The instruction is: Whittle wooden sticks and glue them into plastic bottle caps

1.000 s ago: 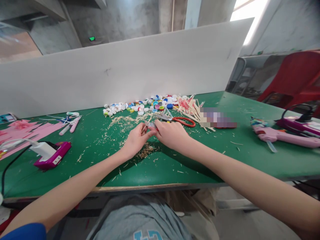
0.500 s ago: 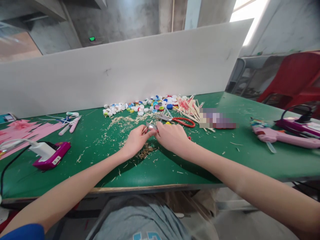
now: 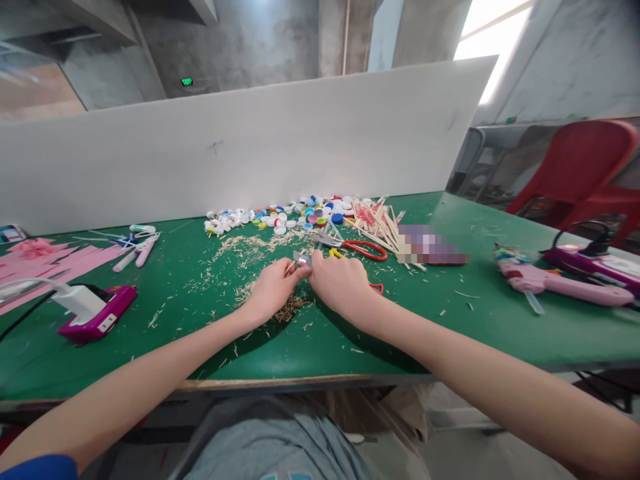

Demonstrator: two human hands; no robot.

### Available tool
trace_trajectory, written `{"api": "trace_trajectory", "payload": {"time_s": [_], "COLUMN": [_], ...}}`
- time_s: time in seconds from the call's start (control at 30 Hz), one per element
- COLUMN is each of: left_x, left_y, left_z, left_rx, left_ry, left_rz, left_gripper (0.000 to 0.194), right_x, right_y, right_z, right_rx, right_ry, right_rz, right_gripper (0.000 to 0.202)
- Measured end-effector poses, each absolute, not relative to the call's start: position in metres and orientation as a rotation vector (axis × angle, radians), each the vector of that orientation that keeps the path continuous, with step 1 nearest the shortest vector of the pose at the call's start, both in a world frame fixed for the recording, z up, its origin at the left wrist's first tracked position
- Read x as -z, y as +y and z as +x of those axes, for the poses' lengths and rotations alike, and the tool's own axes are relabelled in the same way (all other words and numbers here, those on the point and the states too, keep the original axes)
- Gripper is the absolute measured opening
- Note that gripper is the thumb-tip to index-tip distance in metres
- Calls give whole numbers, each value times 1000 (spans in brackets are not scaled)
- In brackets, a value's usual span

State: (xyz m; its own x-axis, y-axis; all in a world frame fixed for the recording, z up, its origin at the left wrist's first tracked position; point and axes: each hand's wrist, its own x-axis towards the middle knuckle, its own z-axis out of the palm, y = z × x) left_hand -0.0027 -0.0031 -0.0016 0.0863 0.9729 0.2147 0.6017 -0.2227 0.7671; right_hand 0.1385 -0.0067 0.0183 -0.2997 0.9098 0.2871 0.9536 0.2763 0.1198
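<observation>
My left hand (image 3: 273,288) is closed on a thin wooden stick (image 3: 290,267), with only a short piece showing at the fingertips. My right hand (image 3: 341,285) grips a knife whose short metal blade (image 3: 303,259) points left across the stick; its handle is hidden in the fist. The left thumb lies against or very near the blade. Below the hands, a small heap of brownish shavings (image 3: 289,309) rests on the green table (image 3: 280,357). Paler shavings (image 3: 243,248) are scattered beyond them. Red-handled scissors (image 3: 367,249) lie just past my right hand, beside a small yellow object (image 3: 336,253).
Bottle caps (image 3: 280,219) line the white partition (image 3: 250,147). Wooden sticks (image 3: 375,227) lie beside a blurred-out packet (image 3: 433,245). At right are a pink glue gun (image 3: 565,275) and a purple power strip (image 3: 595,257); at left, another power strip (image 3: 117,313) and pink sheets (image 3: 90,263).
The camera view has shifted slightly. Both hands stay together over the shavings, with the blade still against the stick and only small movement between them.
</observation>
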Motion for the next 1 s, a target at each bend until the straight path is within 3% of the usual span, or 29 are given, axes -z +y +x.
{"api": "trace_trajectory", "payload": {"time_s": [0.27,1.0], "left_x": [3,4], "left_y": [-4,-3], "left_z": [-4,-6], "left_rx": [-1067,-1178], "left_ry": [1594,1373], "left_rz": [1887,1816], "left_gripper": [43,35], "right_x": [-31,-35], "right_y": [0,1], "right_z": [146,152], "right_rx": [438,468], "right_ry": [-2268,-2309], "right_rz": [-1821,-1639], "right_gripper": [48,45]}}
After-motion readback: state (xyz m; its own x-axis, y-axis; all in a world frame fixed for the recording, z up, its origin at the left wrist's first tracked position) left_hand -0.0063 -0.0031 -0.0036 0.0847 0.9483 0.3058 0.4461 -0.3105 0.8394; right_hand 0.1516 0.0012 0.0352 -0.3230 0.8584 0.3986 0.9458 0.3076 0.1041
